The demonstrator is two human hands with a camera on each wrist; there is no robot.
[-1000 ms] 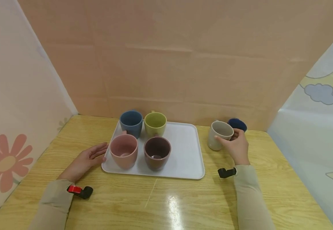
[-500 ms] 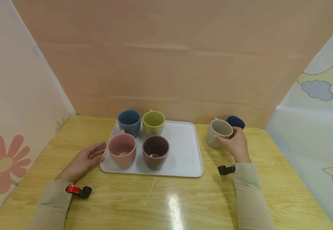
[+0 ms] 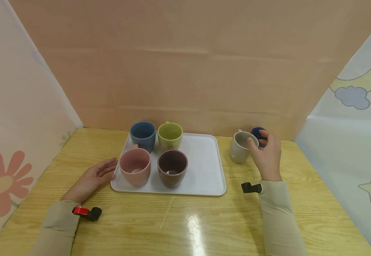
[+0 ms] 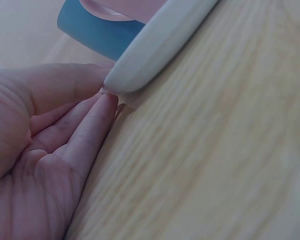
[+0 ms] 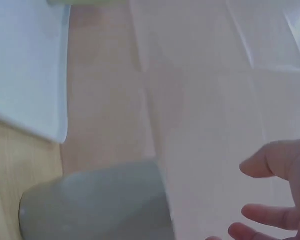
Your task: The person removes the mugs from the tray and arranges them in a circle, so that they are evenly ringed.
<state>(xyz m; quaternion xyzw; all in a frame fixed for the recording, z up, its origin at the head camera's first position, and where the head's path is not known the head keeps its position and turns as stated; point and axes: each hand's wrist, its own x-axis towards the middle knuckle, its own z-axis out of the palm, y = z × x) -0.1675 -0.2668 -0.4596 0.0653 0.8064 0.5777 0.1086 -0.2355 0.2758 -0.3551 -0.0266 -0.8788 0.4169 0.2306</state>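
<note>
My left hand (image 3: pixel 90 180) lies at the left edge of a white tray (image 3: pixel 204 163), its fairly straight fingers touching the rim (image 4: pixel 140 65). On the tray stand a pink mug (image 3: pixel 135 170), a brown mug (image 3: pixel 172 174), a blue mug (image 3: pixel 143 138) and a yellow-green mug (image 3: pixel 170 137). To the tray's right, a light grey mug (image 3: pixel 238 151) stands upright on the table. My right hand (image 3: pixel 266 156) is raised just right of it, fingers spread, holding nothing; the right wrist view shows a gap to the grey mug (image 5: pixel 100 205). Behind the fingers, a navy mug (image 3: pixel 257 132) is partly hidden.
The wooden table (image 3: pixel 140 224) ends at a tan back wall (image 3: pixel 172 71) close behind the mugs. A flower-printed panel (image 3: pixel 12 106) stands at the left and a star-and-cloud panel (image 3: pixel 348 142) at the right.
My right hand has let go of the grey mug and risen slightly toward the navy mug, fingers spreading. The left hand stays at the tray; the view has shifted slightly.
</note>
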